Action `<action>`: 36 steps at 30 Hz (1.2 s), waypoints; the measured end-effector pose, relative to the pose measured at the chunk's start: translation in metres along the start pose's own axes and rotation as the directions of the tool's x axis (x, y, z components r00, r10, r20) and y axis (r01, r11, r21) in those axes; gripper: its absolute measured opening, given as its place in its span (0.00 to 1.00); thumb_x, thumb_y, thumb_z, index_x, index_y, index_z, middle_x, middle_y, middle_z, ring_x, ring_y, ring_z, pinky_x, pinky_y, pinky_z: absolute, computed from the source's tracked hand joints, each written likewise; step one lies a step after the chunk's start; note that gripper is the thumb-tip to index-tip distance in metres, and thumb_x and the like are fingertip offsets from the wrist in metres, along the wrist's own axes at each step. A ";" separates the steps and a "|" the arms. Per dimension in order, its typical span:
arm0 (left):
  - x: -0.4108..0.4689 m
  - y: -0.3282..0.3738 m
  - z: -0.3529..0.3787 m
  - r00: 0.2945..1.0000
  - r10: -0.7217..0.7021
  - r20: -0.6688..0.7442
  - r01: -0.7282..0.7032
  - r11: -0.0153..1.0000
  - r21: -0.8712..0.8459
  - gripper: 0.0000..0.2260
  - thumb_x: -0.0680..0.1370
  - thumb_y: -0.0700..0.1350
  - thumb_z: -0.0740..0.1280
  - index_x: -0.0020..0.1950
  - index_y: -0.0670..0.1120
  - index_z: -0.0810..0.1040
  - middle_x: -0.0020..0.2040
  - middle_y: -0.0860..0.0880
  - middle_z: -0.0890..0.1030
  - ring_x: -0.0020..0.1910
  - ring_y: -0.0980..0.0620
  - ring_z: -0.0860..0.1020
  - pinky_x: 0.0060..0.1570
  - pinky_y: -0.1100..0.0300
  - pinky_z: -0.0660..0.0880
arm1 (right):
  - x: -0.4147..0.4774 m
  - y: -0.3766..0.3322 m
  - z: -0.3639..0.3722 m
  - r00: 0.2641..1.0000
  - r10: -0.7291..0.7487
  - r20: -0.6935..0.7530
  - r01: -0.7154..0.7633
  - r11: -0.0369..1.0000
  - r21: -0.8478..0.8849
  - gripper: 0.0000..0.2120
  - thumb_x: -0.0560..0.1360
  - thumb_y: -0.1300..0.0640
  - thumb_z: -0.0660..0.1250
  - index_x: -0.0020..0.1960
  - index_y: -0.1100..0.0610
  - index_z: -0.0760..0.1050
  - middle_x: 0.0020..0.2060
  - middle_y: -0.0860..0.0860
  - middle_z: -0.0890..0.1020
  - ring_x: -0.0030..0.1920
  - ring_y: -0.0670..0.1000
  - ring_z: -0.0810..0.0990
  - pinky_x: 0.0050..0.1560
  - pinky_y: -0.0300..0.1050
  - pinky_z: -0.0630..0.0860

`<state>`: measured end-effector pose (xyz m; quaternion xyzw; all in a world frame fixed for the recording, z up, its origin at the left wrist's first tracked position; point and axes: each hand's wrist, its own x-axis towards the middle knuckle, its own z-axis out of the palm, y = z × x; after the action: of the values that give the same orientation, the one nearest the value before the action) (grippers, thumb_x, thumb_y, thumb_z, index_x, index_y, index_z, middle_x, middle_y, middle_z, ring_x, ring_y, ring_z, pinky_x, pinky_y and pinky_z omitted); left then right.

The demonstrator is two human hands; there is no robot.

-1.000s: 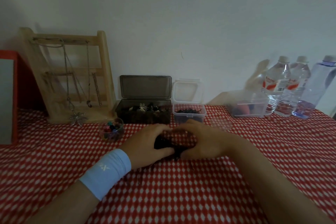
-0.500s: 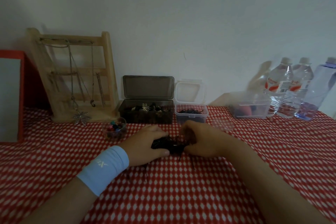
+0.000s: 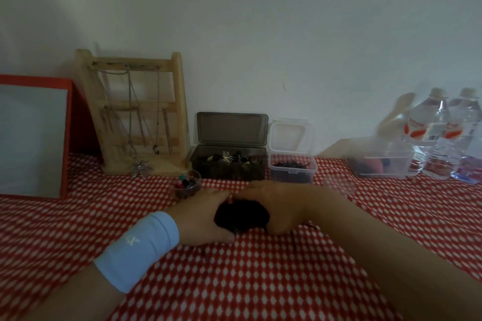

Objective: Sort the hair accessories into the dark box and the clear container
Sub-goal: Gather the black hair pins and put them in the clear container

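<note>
White wall [image 3: 260, 21] is rising behind a table [image 3: 247, 284] that is wearing a red cloth with white diamonds. Near the middle of the table both hands are cupping a pile of dark hair accessories [image 3: 241, 216], which is lying on the cloth between the palms. The left hand [image 3: 199, 219], with a pale blue wristband [image 3: 138, 249] sitting on its wrist, is curling round the pile's left side, its thumb lying along the pile's near edge. The right hand [image 3: 283, 207] is curling round the right side. The fingertips of the two hands are meeting at the pile's far side, so the fingers are closing on the pile.

Along the table's far edge, against the wall, the dark box [image 3: 229, 167] is standing with its lid tipped up, holding dark and pale pieces. The clear container [image 3: 292, 172] is standing just beside it to the right, its lid also up, with dark items showing inside. Both are sitting beyond the hands and apart from them. A small round cup [image 3: 187, 187] of coloured bits is sitting just in front of the box's left corner, near the left hand's fingers. Toward the far left corner a wooden rack [image 3: 138, 112] is carrying hanging chains, with a red-framed panel [image 3: 34, 138] leaning beside it. Toward the far right corner a second clear tub [image 3: 383, 164] is sitting next to water bottles [image 3: 433, 135].
</note>
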<state>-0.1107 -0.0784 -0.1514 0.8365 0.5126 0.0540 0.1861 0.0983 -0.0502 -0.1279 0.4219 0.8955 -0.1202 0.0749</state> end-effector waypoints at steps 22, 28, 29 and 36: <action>-0.014 -0.019 -0.013 0.995 -0.103 -0.003 0.103 0.995 0.004 0.17 0.74 0.49 0.73 0.62 0.53 0.78 0.44 0.61 0.77 0.42 0.65 0.76 0.38 0.75 0.69 | 0.030 -0.010 -0.009 0.988 -0.143 -0.057 0.144 0.990 0.000 0.20 0.70 0.39 0.74 0.59 0.42 0.81 0.57 0.38 0.78 0.54 0.41 0.75 0.59 0.41 0.74; 0.024 -0.002 -0.009 0.995 -0.003 -0.095 -0.002 0.998 -0.060 0.12 0.74 0.42 0.71 0.56 0.51 0.80 0.46 0.58 0.81 0.42 0.64 0.77 0.41 0.72 0.71 | 0.016 0.017 -0.014 0.990 -0.039 -0.135 0.045 0.998 0.047 0.18 0.66 0.32 0.73 0.53 0.37 0.80 0.48 0.33 0.78 0.47 0.36 0.77 0.50 0.37 0.75; 0.029 0.001 -0.010 0.995 0.017 -0.102 -0.024 0.998 -0.064 0.12 0.74 0.43 0.71 0.57 0.52 0.80 0.46 0.57 0.81 0.43 0.62 0.78 0.43 0.70 0.73 | 0.013 0.022 -0.016 0.991 -0.022 -0.134 0.030 0.998 0.063 0.20 0.66 0.31 0.72 0.54 0.37 0.80 0.49 0.33 0.80 0.48 0.36 0.77 0.52 0.38 0.76; 0.054 0.008 -0.003 0.988 0.092 -0.127 -0.108 0.985 -0.132 0.14 0.77 0.47 0.62 0.60 0.56 0.78 0.45 0.53 0.81 0.43 0.56 0.80 0.46 0.55 0.79 | 0.000 0.041 -0.024 0.993 0.104 -0.062 -0.101 0.994 0.045 0.29 0.62 0.28 0.73 0.57 0.43 0.81 0.54 0.39 0.81 0.54 0.43 0.79 0.59 0.44 0.76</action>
<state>-0.0797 -0.0337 -0.1512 0.8415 0.4752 0.1489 0.2096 0.1289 -0.0187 -0.1111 0.4725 0.8719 -0.1214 0.0433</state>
